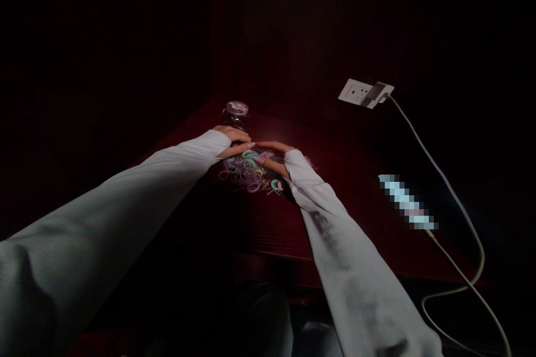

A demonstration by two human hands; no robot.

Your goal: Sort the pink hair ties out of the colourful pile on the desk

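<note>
A loose heap of small pastel hair ties (248, 174), in green, pink, purple and yellow, lies on the dark red table. My left hand (234, 141) reaches over the far left edge of the heap with its fingers stretched out. From the other side my right hand (274, 157) rests at the right of the heap, thumb and fingers apart. The fingertips of both hands nearly meet at the far edge. I see nothing gripped in either hand, though the hair ties under the fingers are partly hidden. Just beyond my left hand stands a clear jar (237, 108) with a patterned lid.
On the right lies a lit, blurred-out phone (406, 201) with a white cable (450, 259) attached. A white wall socket (354, 92) holds a plugged-in charger (380, 94). The table's front edge (276, 254) runs close to my lap. The surroundings are very dark.
</note>
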